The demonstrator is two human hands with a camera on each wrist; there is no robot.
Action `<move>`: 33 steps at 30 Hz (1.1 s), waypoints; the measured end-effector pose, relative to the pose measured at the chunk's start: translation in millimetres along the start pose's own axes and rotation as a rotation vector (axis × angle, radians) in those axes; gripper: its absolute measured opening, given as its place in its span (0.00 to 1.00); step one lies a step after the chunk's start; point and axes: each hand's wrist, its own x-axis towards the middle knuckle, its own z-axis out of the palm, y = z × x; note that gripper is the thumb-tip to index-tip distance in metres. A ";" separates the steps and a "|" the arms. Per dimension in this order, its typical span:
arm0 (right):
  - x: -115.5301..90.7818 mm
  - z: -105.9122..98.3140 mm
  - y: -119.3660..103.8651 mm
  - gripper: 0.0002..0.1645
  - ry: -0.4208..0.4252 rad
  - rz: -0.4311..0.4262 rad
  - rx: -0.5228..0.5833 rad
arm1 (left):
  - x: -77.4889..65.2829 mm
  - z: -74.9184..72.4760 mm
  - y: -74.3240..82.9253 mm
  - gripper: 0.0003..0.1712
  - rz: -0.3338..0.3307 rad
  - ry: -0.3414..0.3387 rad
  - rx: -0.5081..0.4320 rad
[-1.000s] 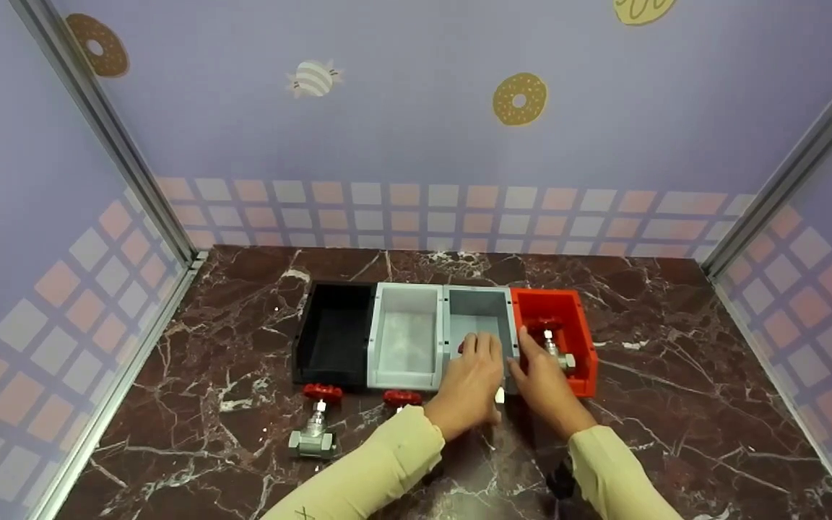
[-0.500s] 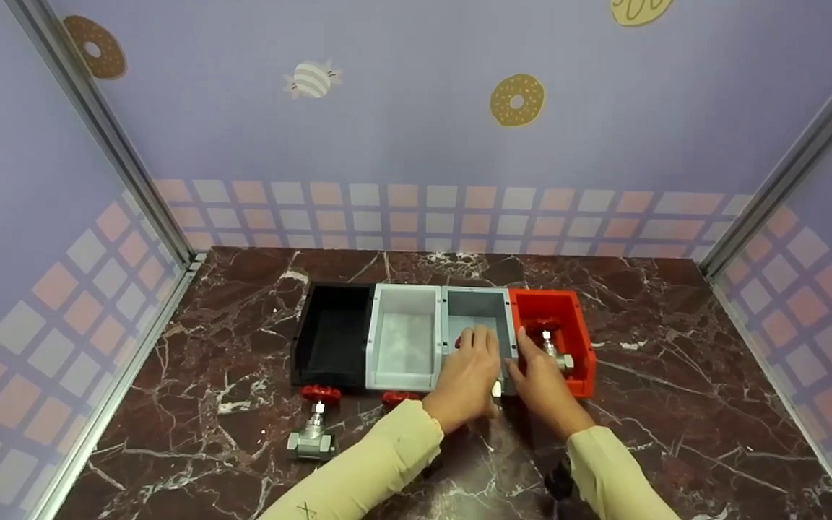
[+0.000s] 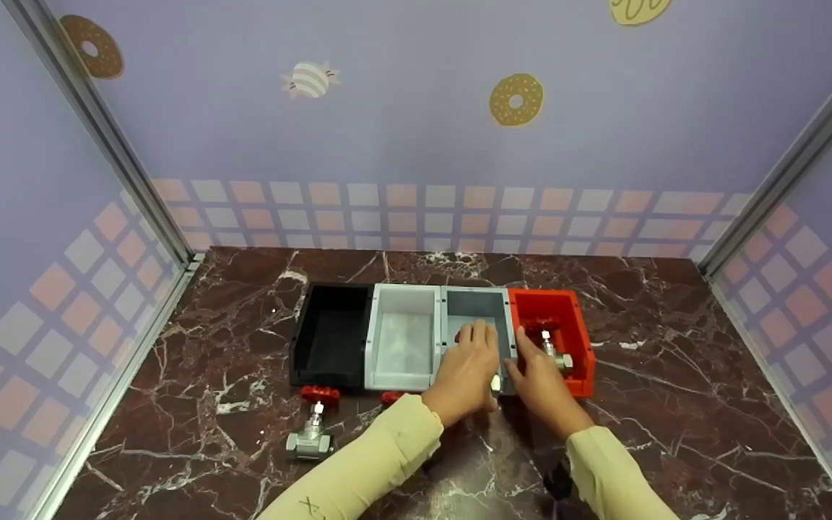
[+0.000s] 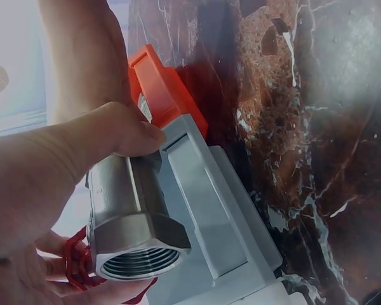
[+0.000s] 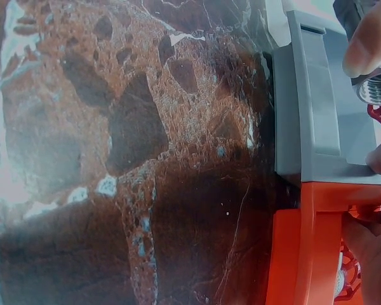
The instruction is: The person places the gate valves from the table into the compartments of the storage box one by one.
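My left hand point(image 3: 465, 368) grips a metal gate valve point(image 4: 130, 210) with a red handwheel point(image 4: 79, 260), low over the front of the grey bin point(image 3: 474, 292). In the left wrist view the thumb lies across the valve body and its threaded end faces the camera. My right hand point(image 3: 542, 379) pinches the adjoining walls of the grey bin and the red bin point(image 3: 582, 336), thumb on the grey side and fingers inside the red one. Another valve point(image 3: 549, 347) with a red handwheel lies in the red bin, partly behind the right hand.
A white bin point(image 3: 405, 339) and a black bin point(image 3: 333, 339) continue the row to the left. One valve point(image 3: 313, 433) lies before the black bin. Beside it, another red handwheel point(image 3: 391, 397) shows, mostly hidden by my left sleeve. Patterned walls close in the marble tabletop point(image 3: 676, 375).
My left hand has moved slightly forward with the valve, farther over the grey bin. My left sleeve covers more of the handwheel before the white bin. The right hand keeps its place.
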 end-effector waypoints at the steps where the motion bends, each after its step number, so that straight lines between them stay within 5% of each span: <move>1: 0.1 0.1 0.2 0.39 0.000 0.001 0.001 | 0.5 0.1 -0.2 0.68 -0.001 0.001 -0.001; 33: -0.5 1.1 2.1 0.38 0.027 -0.033 -0.006 | 13.5 6.6 -4.5 0.65 -0.010 -0.052 -0.031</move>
